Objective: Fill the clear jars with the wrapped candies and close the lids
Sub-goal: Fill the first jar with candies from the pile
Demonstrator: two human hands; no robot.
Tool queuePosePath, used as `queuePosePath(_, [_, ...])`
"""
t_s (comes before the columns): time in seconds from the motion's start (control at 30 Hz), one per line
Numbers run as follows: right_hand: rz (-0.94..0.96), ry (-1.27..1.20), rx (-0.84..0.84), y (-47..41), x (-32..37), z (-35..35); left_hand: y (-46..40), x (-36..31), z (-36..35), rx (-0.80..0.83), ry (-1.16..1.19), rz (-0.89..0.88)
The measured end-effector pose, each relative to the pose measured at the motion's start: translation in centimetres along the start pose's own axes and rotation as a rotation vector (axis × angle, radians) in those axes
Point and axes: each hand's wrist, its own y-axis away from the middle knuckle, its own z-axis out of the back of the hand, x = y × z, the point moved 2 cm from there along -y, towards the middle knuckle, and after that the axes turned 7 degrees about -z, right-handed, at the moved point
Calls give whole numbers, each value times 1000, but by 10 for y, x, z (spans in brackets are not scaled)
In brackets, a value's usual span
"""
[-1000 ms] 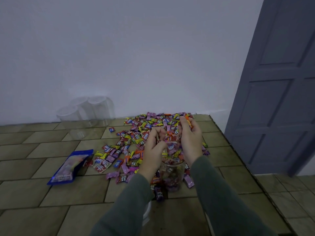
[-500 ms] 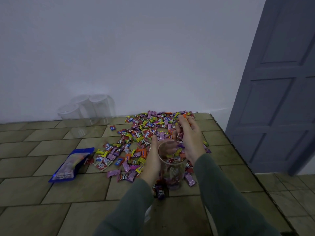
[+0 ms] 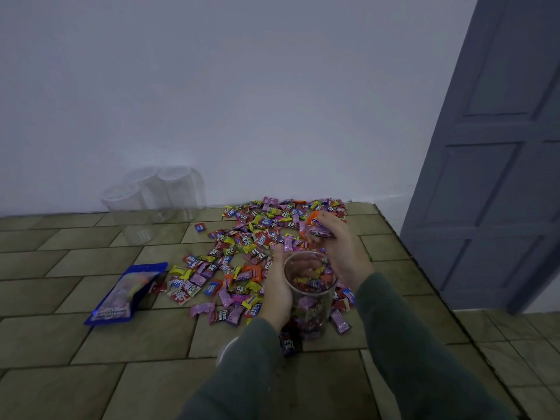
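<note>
My left hand (image 3: 277, 294) wraps around the clear jar (image 3: 310, 294), part full and unlidded. Just beyond its rim, my right hand (image 3: 339, 247) clutches a bunch of wrapped candies (image 3: 315, 227). Further off left, the candy pile (image 3: 251, 247) and empty jars (image 3: 151, 201) sit.
</note>
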Motion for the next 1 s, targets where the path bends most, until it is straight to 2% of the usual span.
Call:
queuePosePath(0.13, [196,461,90,16,10,7,1,2,1,27,-24,38])
queuePosePath(0.27, [248,616,161,24,12,17,0,1,2,12,-35,19])
queuePosePath(0.4, [381,891,141,23,13,24,-3,3,4,18,-32,-38])
queuePosePath(0.6, [381,1025,169,26,18,24,-1,2,3,32,-32,-11])
queuePosePath(0.77, [349,1031,113,17,29,16,-2,-1,3,59,-30,35])
queuePosePath(0.9, [270,1129,198,-3,43,-6,-1,-12,13,117,-183,42])
queuePosePath(1.0, [232,1220,230,-25,51,-30,-6,-25,30,34,-384,-39])
